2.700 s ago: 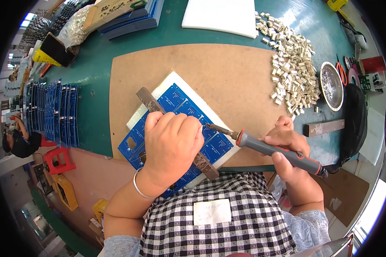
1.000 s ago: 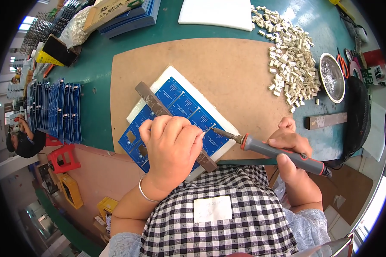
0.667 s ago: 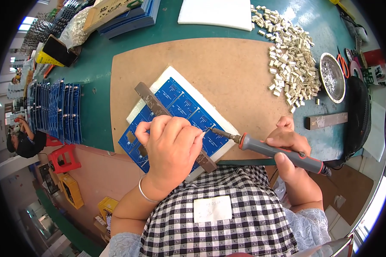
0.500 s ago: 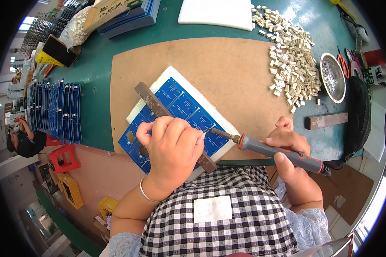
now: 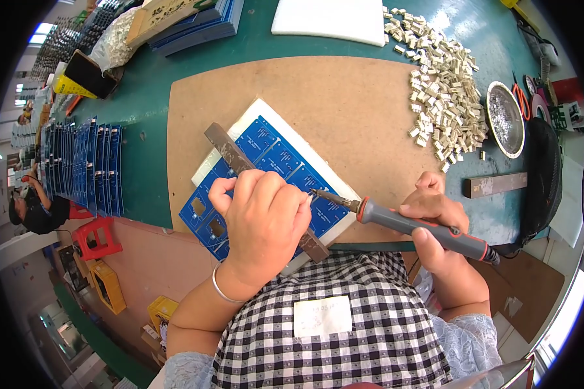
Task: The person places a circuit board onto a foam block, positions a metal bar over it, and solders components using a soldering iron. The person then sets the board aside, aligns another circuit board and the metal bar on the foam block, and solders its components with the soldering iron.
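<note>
My right hand [image 5: 438, 217] grips a grey and orange soldering iron [image 5: 422, 231], its tip touching or just above a blue circuit board panel [image 5: 285, 161]. Close to that tip, the thumb and forefinger of my left hand [image 5: 263, 217] pinch a short visible bit of thin, silvery solder wire [image 5: 309, 197]; the rest of it is hidden by the hand. The panel lies slantwise on a white foam pad [image 5: 253, 111]. A dark, worn metal bar [image 5: 230, 148] rests across the panel, running beneath my left hand.
A brown board [image 5: 363, 110] covers the green bench. Right of it are a heap of white connectors [image 5: 444, 97], a metal bowl [image 5: 516, 139] of bits and another bar [image 5: 496, 184]. Blue boards [image 5: 97, 168] stand in rows at left. White foam [image 5: 328, 19] lies at the back.
The iron's tip has shifted very slightly left and up, close to the left fingertips. Both hands keep their grip, and the panel and bar stay in place.
</note>
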{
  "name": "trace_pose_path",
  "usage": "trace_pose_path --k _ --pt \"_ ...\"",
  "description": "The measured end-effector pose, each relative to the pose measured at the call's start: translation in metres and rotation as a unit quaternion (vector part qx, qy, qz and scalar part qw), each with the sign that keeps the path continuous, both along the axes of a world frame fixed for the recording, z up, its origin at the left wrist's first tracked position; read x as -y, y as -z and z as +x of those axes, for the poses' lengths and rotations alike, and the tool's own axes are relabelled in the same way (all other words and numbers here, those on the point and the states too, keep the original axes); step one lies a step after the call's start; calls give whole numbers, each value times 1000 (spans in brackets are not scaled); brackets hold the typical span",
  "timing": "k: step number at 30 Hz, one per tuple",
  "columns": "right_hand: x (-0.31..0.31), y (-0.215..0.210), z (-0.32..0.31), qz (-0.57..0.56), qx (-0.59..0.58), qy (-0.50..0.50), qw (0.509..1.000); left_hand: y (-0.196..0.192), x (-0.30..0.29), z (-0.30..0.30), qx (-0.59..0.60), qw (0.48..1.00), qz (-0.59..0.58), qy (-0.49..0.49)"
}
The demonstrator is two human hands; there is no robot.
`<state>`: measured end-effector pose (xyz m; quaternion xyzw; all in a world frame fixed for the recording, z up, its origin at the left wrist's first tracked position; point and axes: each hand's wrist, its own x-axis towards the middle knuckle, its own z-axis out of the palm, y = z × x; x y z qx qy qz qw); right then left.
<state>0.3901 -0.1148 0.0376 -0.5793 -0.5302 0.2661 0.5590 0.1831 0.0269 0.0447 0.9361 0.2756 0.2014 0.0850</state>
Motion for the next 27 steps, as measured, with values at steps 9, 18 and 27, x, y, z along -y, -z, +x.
trace_pose_path --k 9,18,27 --pt "2 -7 5 5 22 -8 1000 -6 0 3 -18 999 -35 20" --pt "7 6 7 76 -56 72 993 -16 -3 -67 200 945 -231 -121" --pt "-9 12 -8 125 -97 -18 987 -49 15 -211 25 863 -314 -396"
